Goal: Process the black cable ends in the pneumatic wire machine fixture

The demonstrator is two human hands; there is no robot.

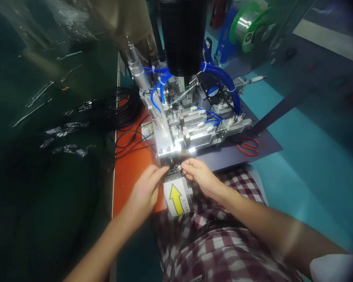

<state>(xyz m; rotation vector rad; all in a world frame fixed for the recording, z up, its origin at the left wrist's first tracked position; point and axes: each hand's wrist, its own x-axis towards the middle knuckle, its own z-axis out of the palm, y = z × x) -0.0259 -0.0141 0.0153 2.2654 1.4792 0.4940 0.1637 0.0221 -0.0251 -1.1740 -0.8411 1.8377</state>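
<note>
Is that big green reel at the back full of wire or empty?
Not empty. The green plastic reel has shiny silver wire wound round its middle, between the green rims. Exactly how full, I cannot tell.

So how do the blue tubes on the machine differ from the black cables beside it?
The blue tubes are bright and thick; the black cables are dark and thin. The tubes arch over the machine; the cables lie bundled to its left, some trailing across the orange mat. Both bend in loose curves.
</note>
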